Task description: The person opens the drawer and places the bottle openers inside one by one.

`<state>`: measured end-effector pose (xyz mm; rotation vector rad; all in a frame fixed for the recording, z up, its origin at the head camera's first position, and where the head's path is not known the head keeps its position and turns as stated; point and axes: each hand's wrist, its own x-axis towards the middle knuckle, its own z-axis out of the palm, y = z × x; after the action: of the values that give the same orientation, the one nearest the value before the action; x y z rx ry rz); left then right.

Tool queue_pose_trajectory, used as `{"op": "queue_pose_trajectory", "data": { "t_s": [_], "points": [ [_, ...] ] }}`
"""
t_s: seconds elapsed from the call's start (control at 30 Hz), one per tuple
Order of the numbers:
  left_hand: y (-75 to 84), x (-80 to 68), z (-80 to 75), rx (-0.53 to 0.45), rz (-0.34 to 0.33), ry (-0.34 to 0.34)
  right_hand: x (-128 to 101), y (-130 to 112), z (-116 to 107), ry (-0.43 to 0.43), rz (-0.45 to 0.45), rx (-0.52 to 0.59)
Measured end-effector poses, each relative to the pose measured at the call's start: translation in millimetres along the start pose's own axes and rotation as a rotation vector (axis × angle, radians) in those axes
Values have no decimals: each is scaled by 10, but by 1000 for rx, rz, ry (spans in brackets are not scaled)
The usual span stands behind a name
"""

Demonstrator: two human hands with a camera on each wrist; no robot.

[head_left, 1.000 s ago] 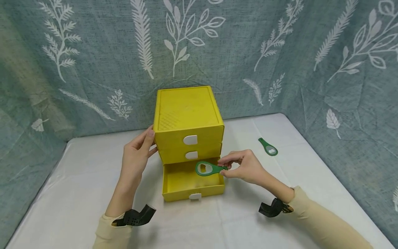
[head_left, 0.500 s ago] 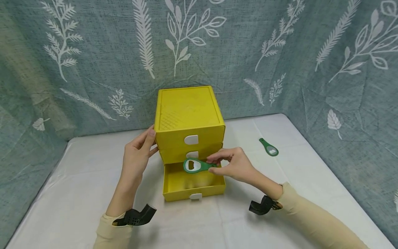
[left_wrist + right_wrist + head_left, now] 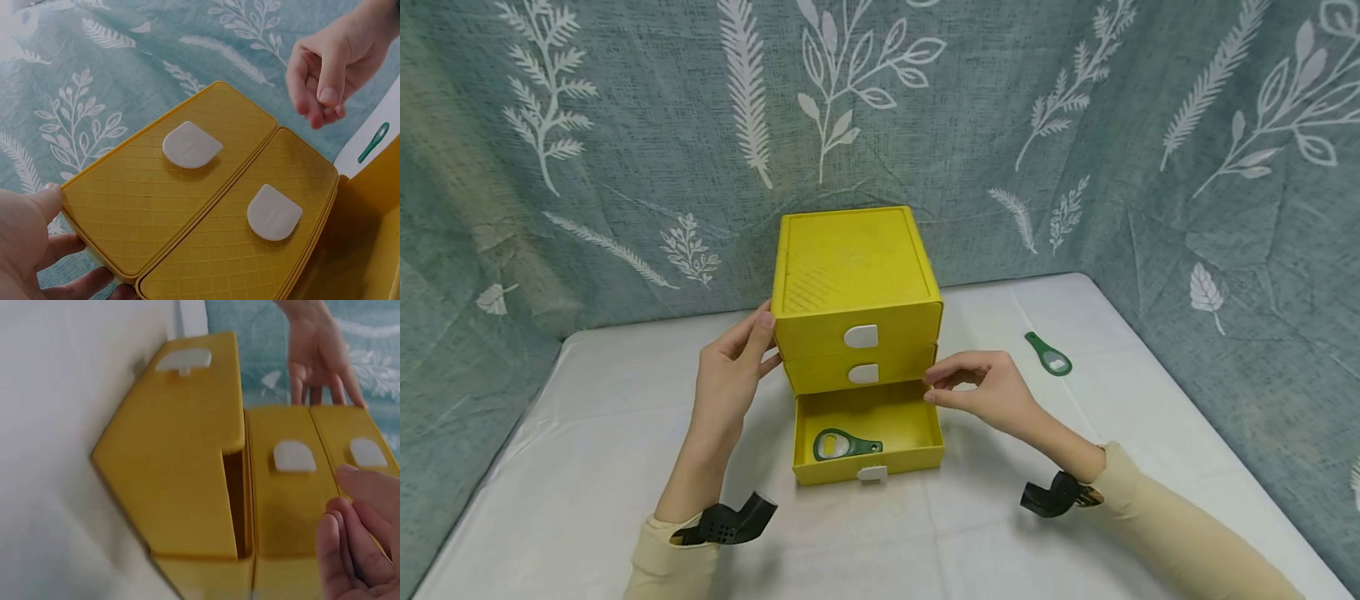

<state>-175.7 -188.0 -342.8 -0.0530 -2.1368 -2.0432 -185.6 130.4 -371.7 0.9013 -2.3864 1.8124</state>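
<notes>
Staged recording booth: leaf-print curtain (image 3: 625,125) w/ white-covered table (image 3: 587,467).

The left hand (image 3: 727,379) is reaching forward with the forearm raised, its fingers straight and the fingertips pointing up and away from the body. The right hand (image 3: 981,390) is hovering in the air with loosely bent fingers, holding nothing, the thumb and forefinger lying close together. Both arms are wearing beige sleeves, and a black camera is sitting on each wrist.
</notes>
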Motion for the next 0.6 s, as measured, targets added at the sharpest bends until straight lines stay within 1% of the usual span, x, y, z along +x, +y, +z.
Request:
{"op": "queue_pose_trajectory", "data": {
  "t_s": [0.13, 0.3, 0.4, 0.47, 0.53, 0.6],
  "points": [
    [9, -5, 3, 6, -10, 1, -34, 118, -200, 48, 11, -46],
    [20, -1, -11, 18, -12, 10, -8, 329, -584, 80, 27, -104],
    [24, 8, -17, 10, -5, 8, 3, 421, -867, 74, 60, -154],
    [17, 13, -16, 4, -1, 2, -13, 503, -1079, 51, 89, -179],
    [11, 15, -12, 0, 3, -3, -41, 607, -1300, 22, 117, -190],
    [-1, 17, -10, 3, 6, -5, -77, 719, -1506, 12, 145, -194]
  ]
}}
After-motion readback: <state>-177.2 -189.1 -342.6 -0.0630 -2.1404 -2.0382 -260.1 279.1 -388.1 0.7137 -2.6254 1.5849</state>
